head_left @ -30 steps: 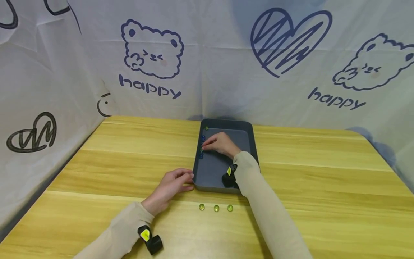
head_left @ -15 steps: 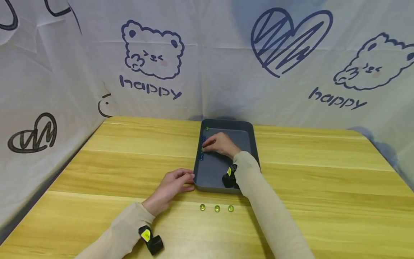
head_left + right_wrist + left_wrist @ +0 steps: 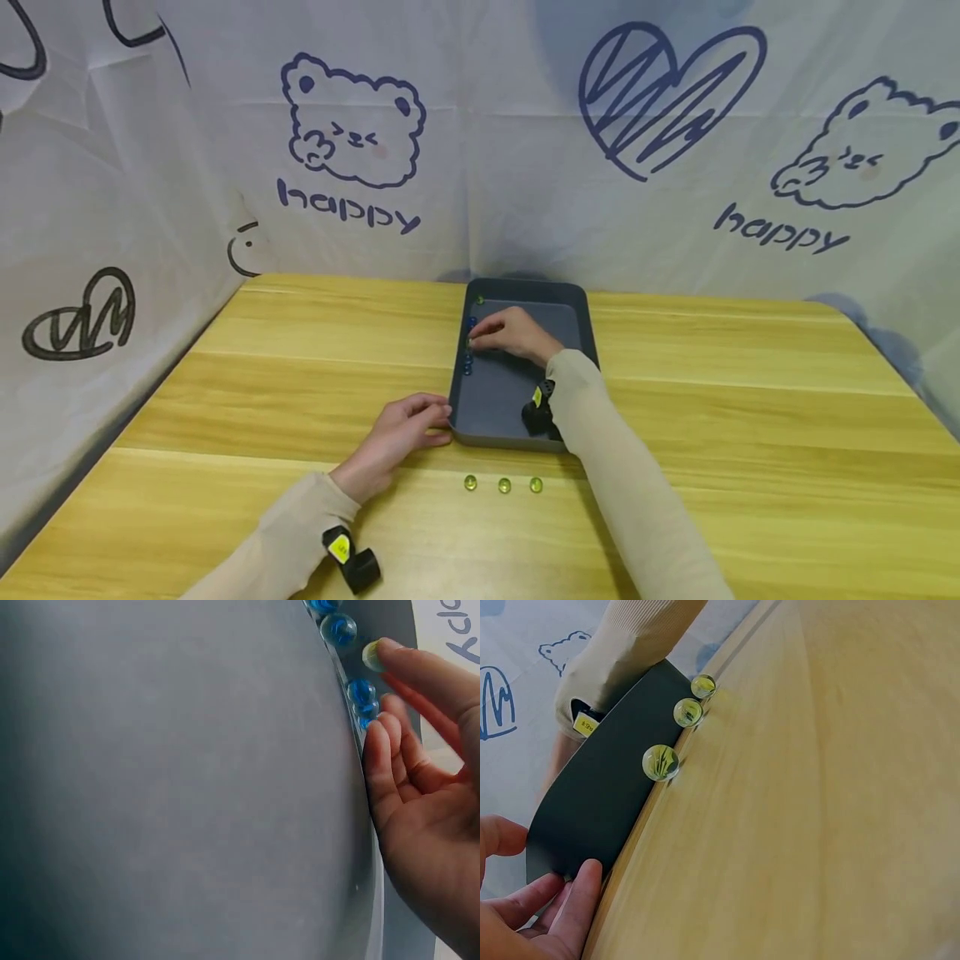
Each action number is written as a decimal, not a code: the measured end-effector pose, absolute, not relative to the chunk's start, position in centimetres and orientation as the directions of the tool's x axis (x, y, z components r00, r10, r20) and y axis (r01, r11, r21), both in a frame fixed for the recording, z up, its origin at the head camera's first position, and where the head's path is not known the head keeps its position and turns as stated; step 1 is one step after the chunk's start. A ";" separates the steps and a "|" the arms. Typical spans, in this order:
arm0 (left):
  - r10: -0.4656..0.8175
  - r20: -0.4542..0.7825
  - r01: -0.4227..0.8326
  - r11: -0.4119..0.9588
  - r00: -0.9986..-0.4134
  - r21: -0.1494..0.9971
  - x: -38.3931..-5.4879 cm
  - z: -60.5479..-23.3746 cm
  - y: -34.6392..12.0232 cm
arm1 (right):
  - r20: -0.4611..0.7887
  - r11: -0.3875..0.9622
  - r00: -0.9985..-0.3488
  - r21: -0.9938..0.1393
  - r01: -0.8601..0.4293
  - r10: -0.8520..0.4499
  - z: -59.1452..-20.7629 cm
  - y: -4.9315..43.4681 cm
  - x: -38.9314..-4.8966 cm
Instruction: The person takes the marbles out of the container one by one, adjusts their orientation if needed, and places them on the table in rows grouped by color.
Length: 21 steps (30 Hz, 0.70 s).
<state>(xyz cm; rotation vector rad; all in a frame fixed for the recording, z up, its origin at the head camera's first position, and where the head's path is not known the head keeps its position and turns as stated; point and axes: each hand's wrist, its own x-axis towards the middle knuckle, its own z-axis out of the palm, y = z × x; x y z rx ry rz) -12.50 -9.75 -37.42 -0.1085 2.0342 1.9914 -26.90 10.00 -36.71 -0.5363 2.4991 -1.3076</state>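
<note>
One yel-grn marble (image 3: 370, 657) pinched in R hand (image 3: 517, 335); L hand (image 3: 396, 432) touching tray (image 3: 491, 408).

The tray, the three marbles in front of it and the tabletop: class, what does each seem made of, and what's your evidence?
Tray: coated metal or plastic, unclear which; smooth, matte, dark grey.
Marbles: probably glass; clear and glossy, with yellow-green swirls showing inside.
Tabletop: wood or wood-look laminate; long grain streaks, soft sheen.
</note>
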 end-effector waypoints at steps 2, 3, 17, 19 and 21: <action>0.148 -0.261 -0.257 0.041 -0.954 0.965 -12.5 -37.4 -9.8 | -0.062 0.510 -0.893 -0.837 -0.197 -0.447 -36.7 10.1 -26.9; 0.148 -0.260 -0.257 0.038 -0.954 0.966 -12.5 -37.4 -9.7 | -0.057 0.506 -0.891 -0.839 -0.202 -0.450 -36.6 10.1 -26.9; 0.135 -0.252 -0.252 0.014 -0.958 0.968 -12.5 -37.6 -9.6 | 0.028 0.397 -0.922 -0.897 -0.194 -0.386 -33.3 11.6 -27.0; 0.136 -0.252 -0.252 0.016 -0.958 0.968 -12.5 -37.6 -9.6 | 0.052 0.365 -0.927 -0.910 -0.197 -0.371 -32.4 11.9 -26.8; 0.137 -0.252 -0.252 0.018 -0.958 0.967 -12.5 -37.6 -9.7 | 0.076 0.349 -0.931 -0.914 -0.209 -0.357 -31.6 12.2 -26.6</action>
